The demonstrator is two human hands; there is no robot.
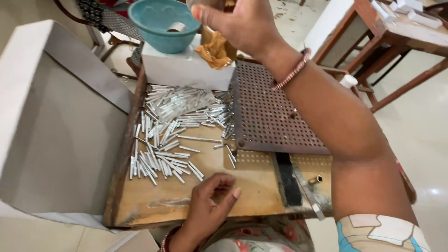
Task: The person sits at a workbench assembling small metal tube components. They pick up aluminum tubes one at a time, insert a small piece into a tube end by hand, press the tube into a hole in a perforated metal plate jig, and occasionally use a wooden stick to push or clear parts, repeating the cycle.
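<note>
My left hand (212, 205) rests on the wooden work board (140, 200) near its front edge, fingers loosely curled, nothing visibly in it. Just beyond it lies a spread of several small silver metal tubes (168, 126). My right hand (242, 23) is raised far out over the back of the board, close to a teal plastic bowl (161, 23); its fingers are bunched, and whether they hold anything is hidden. A brown perforated metal plate (270, 112) lies on the board under my right forearm.
The teal bowl stands on a white box (182, 70) beside a crumpled brown paper (214, 51). A large open white carton (56, 130) sits at the left. A wooden table (396, 32) with white boxes stands at the far right on the tiled floor.
</note>
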